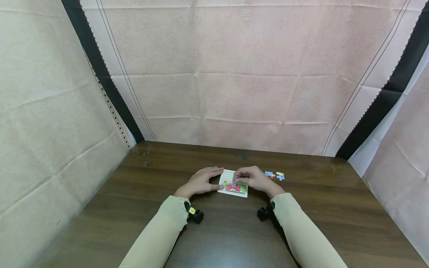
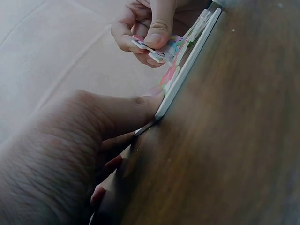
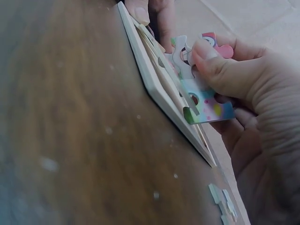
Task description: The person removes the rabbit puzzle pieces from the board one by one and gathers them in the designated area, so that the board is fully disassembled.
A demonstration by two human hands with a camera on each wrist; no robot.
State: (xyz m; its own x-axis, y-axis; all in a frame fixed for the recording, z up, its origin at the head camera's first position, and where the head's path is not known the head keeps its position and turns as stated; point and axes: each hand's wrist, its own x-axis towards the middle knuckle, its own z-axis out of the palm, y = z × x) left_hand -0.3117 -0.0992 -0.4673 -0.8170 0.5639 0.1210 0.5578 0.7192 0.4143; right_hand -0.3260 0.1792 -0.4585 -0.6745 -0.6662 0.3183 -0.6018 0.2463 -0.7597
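A shallow white puzzle tray (image 1: 225, 175) lies on the table, with a pink and green picture partly assembled in its lower part. My left hand (image 1: 202, 181) rests at the tray's left side, thumb pressing the near corner and fingers stretched toward the far one. Over the tray, my right hand (image 1: 252, 178) pinches colourful jigsaw puzzle pieces (image 3: 206, 101) between thumb and fingers. These are pink, white and pale blue with dots, and they overlap the tray's edge in the right wrist view. The fingers partly hide them.
Two loose puzzle pieces (image 1: 280, 176) (image 1: 269, 174) lie on the brown wooden table (image 1: 228, 230), right of the tray. Pale cloth hangings (image 1: 241, 82) stand behind the table and at both sides.
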